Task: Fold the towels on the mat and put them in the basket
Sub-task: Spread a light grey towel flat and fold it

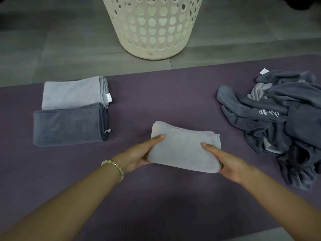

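A folded light grey towel [184, 146] is in the middle of the purple mat [156, 98]. My left hand [139, 153] grips its left end and my right hand [224, 160] grips its right end, thumbs on top. Two folded towels lie at the left of the mat: a light grey one [73, 92] farther away and a dark grey one [69, 126] just in front of it, touching. A crumpled heap of dark and light grey towels [281, 122] lies at the right. The cream perforated basket [152, 26] stands on the floor beyond the mat.
Grey tiled floor [60, 49] surrounds the basket beyond the mat's far edge. A beaded bracelet [114, 168] is on my left wrist. A dark shape [298, 2] sits at the top right corner.
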